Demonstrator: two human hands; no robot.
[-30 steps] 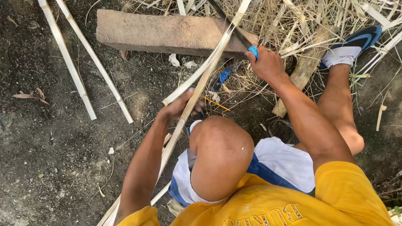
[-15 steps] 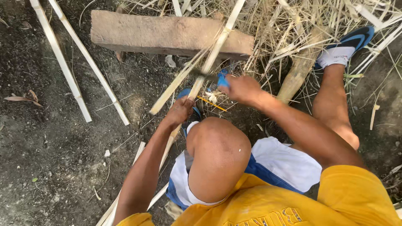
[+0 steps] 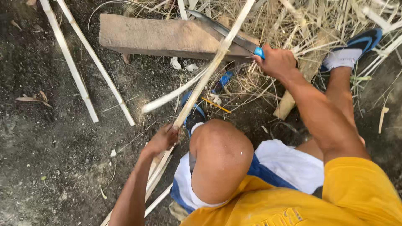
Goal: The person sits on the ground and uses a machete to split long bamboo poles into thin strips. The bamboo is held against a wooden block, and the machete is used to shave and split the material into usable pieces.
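A long pale bamboo strip (image 3: 209, 71) runs diagonally from the lower left up across a rectangular stone block (image 3: 163, 37). My left hand (image 3: 161, 140) grips the strip low down, beside my bent knee. My right hand (image 3: 276, 62) is closed on the blue handle of a long dark-bladed knife (image 3: 222, 31), whose blade lies over the block and meets the strip. A thinner peeled sliver (image 3: 176, 94) curls away from the strip toward the left.
Two more pale strips (image 3: 90, 62) lie on the dark soil at left. Dry grass and shavings (image 3: 301, 21) pile up at the top right around my blue sandal (image 3: 356, 48). A short wood stub (image 3: 287, 104) sits by my right leg.
My right hand has swung the knife back up from near my knee to the block's right end. The view has shifted slightly; my left hand keeps its grip on the strip.
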